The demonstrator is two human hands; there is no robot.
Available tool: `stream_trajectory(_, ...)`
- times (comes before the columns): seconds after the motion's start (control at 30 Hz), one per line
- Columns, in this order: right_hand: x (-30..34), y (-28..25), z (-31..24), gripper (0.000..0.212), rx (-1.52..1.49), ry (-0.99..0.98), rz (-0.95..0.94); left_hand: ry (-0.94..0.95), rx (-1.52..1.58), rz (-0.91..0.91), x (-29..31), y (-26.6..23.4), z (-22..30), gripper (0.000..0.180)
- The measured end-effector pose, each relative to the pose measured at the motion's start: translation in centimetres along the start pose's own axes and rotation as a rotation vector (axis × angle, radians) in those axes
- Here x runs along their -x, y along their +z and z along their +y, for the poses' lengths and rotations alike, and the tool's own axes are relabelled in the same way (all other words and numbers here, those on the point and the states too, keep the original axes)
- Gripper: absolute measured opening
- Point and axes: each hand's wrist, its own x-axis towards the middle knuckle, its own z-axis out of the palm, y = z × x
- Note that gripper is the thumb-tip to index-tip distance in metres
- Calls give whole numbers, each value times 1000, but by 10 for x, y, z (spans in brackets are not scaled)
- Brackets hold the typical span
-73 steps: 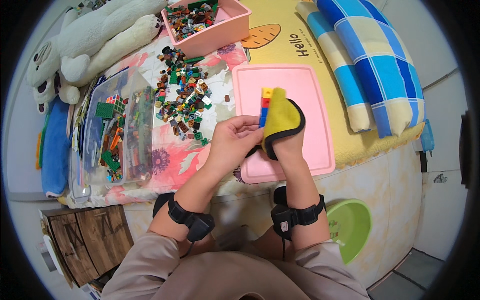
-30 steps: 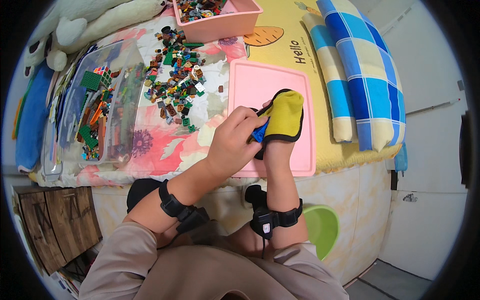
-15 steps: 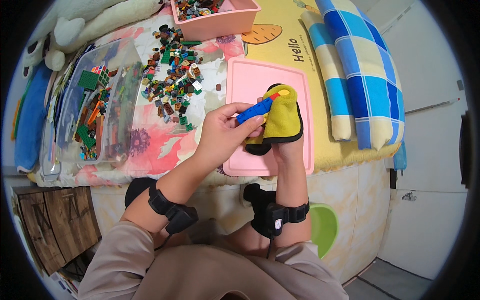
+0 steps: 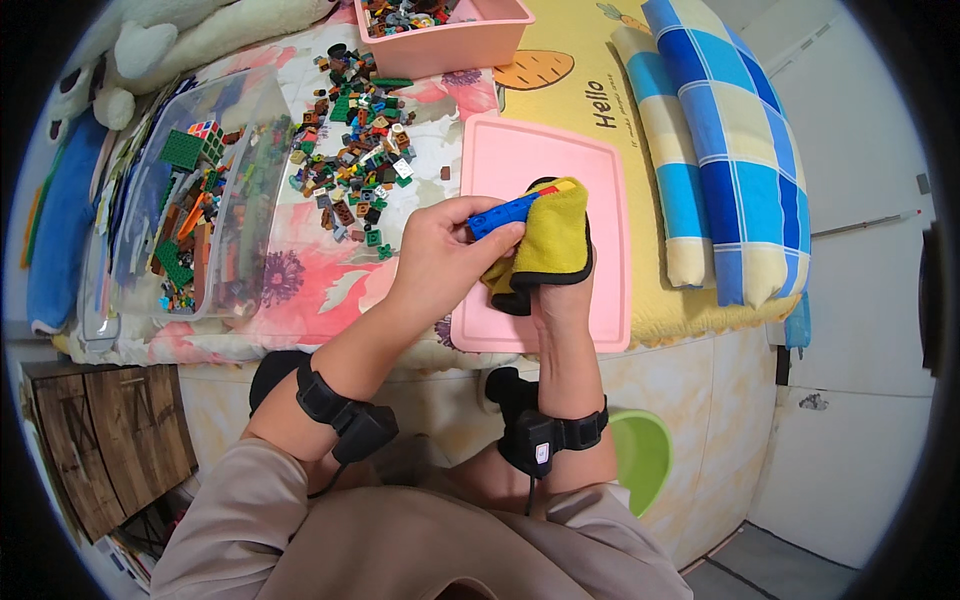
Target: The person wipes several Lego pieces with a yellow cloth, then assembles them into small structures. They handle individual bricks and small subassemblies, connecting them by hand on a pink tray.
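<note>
My left hand (image 4: pixel 438 252) pinches a toy brick piece (image 4: pixel 497 217), mostly blue with red and yellow at its far right end. A yellow-green cloth (image 4: pixel 556 240) with black edging drapes over my right hand (image 4: pixel 566 304) and covers that end of the piece. My right fingers are hidden under the cloth, which is bunched around the piece. Both hands are held above a pink plastic lid (image 4: pixel 590 330) lying on the bed.
Loose toy bricks (image 4: pixel 350 165) are spread left of the lid. Behind them stands a pink bin (image 4: pixel 450 50) of bricks. A clear box (image 4: pixel 225 255) with bricks and a puzzle cube is at left. Folded checked bedding (image 4: pixel 735 170) lies at right; a green basin (image 4: pixel 640 460) is below.
The cloth has shifted slightly left and now covers more of the red and yellow end. My right hand has turned, and the left still grips the blue part.
</note>
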Motion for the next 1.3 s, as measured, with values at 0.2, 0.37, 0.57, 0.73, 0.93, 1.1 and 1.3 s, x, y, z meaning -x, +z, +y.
stream_trajectory(0.2,-7,-6,-5,37,16,-41,-148,-333,356,-144,-3,-9,10,30)
stream_trajectory(0.37,-19,-15,-20,40,-157,1,-100,-536,523,-211,-2,-18,12,31)
stream_trajectory(0.57,-15,-16,-19,33,-291,56,-85,-383,543,-257,-2,-8,10,35)
stream_trajectory(0.73,-12,-13,-18,31,-312,72,-88,-331,607,-317,-3,-7,6,36)
stream_trajectory(0.93,-6,-15,-16,34,-245,20,-105,-314,692,-360,-6,-10,-1,36)
stream_trajectory(1.1,-6,-23,-9,37,-47,-27,-93,-325,639,-333,-6,-10,-3,36)
stream_trajectory(1.3,-3,-19,-12,31,90,-56,-50,-240,432,-227,-2,-4,1,38)
